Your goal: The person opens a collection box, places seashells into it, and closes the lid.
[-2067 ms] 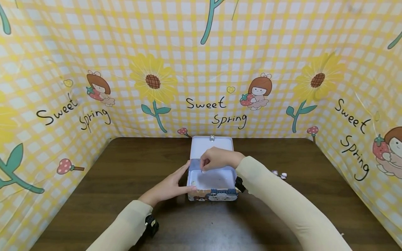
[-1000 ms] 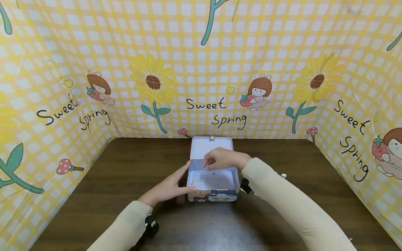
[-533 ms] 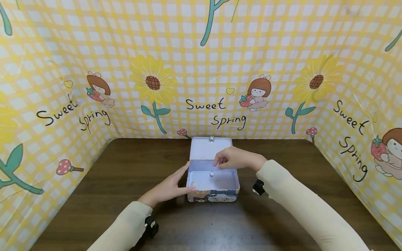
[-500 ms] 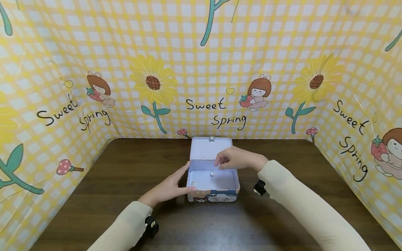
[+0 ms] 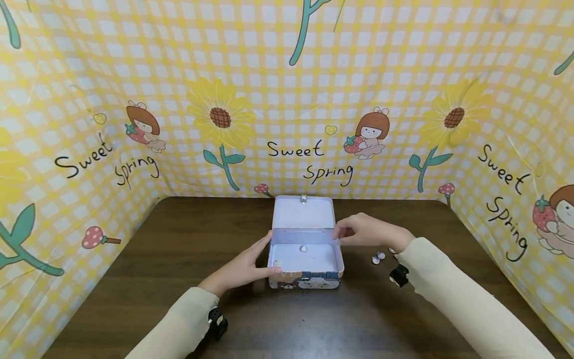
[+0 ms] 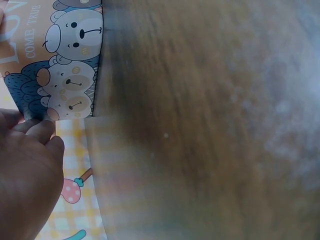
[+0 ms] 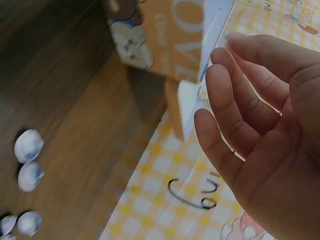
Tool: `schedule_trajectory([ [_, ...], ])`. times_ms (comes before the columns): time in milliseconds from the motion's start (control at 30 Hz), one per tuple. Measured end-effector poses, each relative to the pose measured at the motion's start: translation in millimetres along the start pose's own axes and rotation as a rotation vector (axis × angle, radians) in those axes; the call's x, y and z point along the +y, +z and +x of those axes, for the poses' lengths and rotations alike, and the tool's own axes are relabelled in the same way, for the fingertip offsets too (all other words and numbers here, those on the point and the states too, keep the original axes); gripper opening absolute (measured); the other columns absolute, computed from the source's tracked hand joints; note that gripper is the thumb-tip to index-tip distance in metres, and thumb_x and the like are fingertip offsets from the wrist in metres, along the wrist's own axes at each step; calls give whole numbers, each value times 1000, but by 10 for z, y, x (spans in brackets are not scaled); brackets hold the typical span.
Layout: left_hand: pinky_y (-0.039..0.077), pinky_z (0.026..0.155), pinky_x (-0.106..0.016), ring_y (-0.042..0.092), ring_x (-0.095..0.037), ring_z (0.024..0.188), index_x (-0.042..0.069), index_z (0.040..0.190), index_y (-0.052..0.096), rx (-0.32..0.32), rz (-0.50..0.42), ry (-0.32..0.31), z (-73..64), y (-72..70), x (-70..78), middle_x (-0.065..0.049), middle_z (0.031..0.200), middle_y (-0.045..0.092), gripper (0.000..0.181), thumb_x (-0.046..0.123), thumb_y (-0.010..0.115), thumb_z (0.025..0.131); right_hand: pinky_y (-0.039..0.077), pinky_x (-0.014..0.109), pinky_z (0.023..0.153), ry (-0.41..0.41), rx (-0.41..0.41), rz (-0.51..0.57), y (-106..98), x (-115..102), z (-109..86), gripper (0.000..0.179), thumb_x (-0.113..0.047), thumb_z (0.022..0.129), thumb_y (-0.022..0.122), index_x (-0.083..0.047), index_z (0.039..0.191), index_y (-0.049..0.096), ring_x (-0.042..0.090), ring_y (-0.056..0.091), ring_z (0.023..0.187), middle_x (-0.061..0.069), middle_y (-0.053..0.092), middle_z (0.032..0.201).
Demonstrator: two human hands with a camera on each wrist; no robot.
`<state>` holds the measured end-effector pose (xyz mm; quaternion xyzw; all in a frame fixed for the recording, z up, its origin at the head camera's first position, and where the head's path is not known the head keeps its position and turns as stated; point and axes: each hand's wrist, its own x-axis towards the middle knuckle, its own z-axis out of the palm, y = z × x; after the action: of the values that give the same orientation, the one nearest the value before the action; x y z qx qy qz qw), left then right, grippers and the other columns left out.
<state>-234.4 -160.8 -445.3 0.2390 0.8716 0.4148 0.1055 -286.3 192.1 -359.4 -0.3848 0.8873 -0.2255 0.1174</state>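
Observation:
A tin box (image 5: 306, 281) with printed bears stands on the table, its lid (image 5: 303, 213) raised at the back. One small round whitish shell (image 5: 303, 249) lies inside on the floor of the box. My left hand (image 5: 242, 267) rests against the left side, fingers extended along it and thumb at the front corner; in the left wrist view its fingertips touch the printed wall. To the right, my right hand (image 5: 374, 231) hovers by the back right rim with loosely bent fingers and nothing between them. In the right wrist view, several small shells (image 7: 28, 146) lie on the tabletop.
The dark wooden table (image 5: 179, 239) is enclosed at the back and sides by a yellow checked cloth (image 5: 287, 99). Several shells (image 5: 375, 260) lie right of the box, partly hidden by the right wrist. Black bands (image 5: 217, 324) sit on both wrists.
My right hand has let go of the shell inside the box and moved right, out over the rim. Shells on the right have come into sight. The left hand stays in place.

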Motion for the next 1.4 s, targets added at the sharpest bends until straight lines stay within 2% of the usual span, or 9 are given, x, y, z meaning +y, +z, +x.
schedule_trajectory([
  [267,22,115,-56,10,-20,150,27,163,4,-3,-5,-2,-12,9,-8,8,166,4,105,54,73,88,53,32,79,50,40,14,79,284,-279,8,-13,95,70,-10,102,72,9,62,85,-10,66,90],
  [567,22,115,-58,9,-21,151,28,163,3,-4,-21,9,-5,33,-43,3,167,3,105,53,73,89,53,28,69,105,62,75,207,506,-533,14,-10,93,72,-3,105,72,9,63,80,-2,69,95],
  [700,22,114,-59,8,-22,151,28,163,3,-8,-33,8,-7,36,-45,3,167,2,105,53,72,89,53,28,71,126,73,50,258,589,-643,16,-10,91,74,-4,107,74,11,62,83,2,68,101],
  [800,22,115,-59,8,-21,151,28,163,2,-11,-34,3,-7,27,-33,7,166,2,105,53,73,89,52,28,73,139,77,33,297,649,-712,17,-11,92,74,-6,108,75,12,60,86,2,67,104],
  [1067,22,115,-58,9,-21,151,29,163,3,-14,-28,-4,1,3,-2,11,165,2,105,54,72,89,50,26,69,163,93,68,369,782,-790,17,-10,90,75,-7,107,77,7,56,79,1,65,103],
  [1400,21,115,-57,9,-20,151,28,163,3,-14,-31,1,6,6,-12,9,166,2,104,54,72,89,52,26,67,179,101,95,425,818,-801,19,-6,87,76,-6,106,77,10,61,82,3,66,102],
])
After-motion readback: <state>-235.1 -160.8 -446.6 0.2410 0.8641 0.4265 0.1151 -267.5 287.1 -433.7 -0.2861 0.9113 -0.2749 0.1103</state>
